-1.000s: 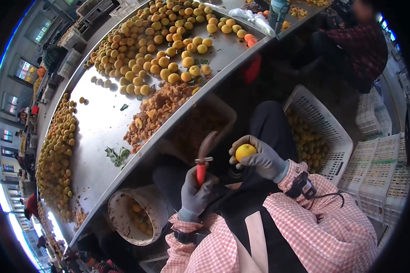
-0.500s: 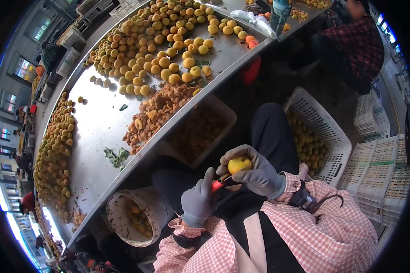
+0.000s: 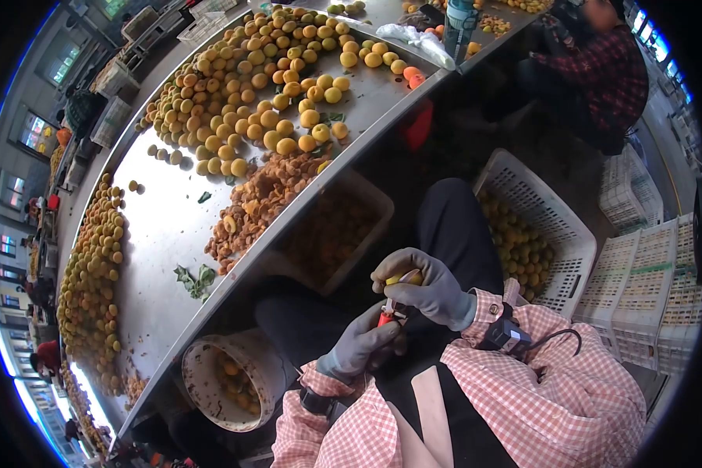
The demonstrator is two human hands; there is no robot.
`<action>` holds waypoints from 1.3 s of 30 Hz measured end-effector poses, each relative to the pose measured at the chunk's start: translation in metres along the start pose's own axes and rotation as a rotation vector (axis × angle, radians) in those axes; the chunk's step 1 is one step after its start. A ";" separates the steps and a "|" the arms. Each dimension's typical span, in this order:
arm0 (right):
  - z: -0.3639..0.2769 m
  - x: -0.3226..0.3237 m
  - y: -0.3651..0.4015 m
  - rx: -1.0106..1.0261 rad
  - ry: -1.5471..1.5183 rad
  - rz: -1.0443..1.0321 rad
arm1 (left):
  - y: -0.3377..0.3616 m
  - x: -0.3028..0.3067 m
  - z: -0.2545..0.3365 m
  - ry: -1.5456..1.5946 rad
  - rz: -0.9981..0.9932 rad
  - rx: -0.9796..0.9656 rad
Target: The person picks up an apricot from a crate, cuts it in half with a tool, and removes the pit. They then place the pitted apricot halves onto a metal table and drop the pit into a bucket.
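Observation:
Gloved in grey, my right hand holds a yellow apricot in its fingertips, covering most of it. Just below, my left hand, also gloved, is closed around a small red-handled knife. The knife's metal end points up at the underside of the apricot; whether it is in the flesh is hard to tell. Both hands are close together above my lap. On the metal table ahead lies a heap of brownish apricot pieces, beside many whole apricots.
A white bucket with some fruit stands at lower left. By my right knee is a white crate of apricots. Under the table's edge sits another tub. Stacked crates stand at right; another person sits beyond.
My left hand has turned and moved slightly right, bringing the knife upright under the apricot. My right fingers now cover more of the fruit. The whole view has shifted slightly.

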State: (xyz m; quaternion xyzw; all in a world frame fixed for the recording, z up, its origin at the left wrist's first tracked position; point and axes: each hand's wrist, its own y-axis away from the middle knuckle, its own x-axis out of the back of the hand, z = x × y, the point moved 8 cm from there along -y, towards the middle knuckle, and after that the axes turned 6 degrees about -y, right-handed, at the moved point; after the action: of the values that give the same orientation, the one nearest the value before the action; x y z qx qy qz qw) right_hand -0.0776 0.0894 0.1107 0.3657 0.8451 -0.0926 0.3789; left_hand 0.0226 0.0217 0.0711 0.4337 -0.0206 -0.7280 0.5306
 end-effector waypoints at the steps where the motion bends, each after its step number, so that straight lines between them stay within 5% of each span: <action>1: 0.004 0.002 0.001 -0.040 0.022 -0.010 | 0.001 -0.001 -0.001 0.000 0.001 -0.002; 4: 0.000 -0.005 0.000 -0.080 0.048 -0.037 | -0.001 -0.002 -0.001 -0.092 0.074 -0.014; 7: -0.012 -0.009 0.004 -0.110 0.064 -0.059 | 0.016 0.016 0.038 -0.646 0.475 -0.519; 13: -0.006 -0.009 0.012 -0.092 0.016 -0.052 | 0.033 -0.005 0.055 -1.327 0.687 -0.645; 22: -0.004 -0.020 0.015 -0.022 -0.112 -0.035 | 0.034 -0.016 0.059 -1.543 0.890 -0.716; 39: 0.002 0.000 -0.001 -0.043 -0.160 0.051 | 0.005 -0.001 0.049 -1.319 0.821 -0.583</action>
State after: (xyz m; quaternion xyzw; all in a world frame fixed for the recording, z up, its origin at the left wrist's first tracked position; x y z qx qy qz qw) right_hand -0.0773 0.0880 0.1089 0.3702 0.8043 -0.0938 0.4552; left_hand -0.0053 -0.0008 0.1052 -0.2794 -0.2945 -0.5574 0.7242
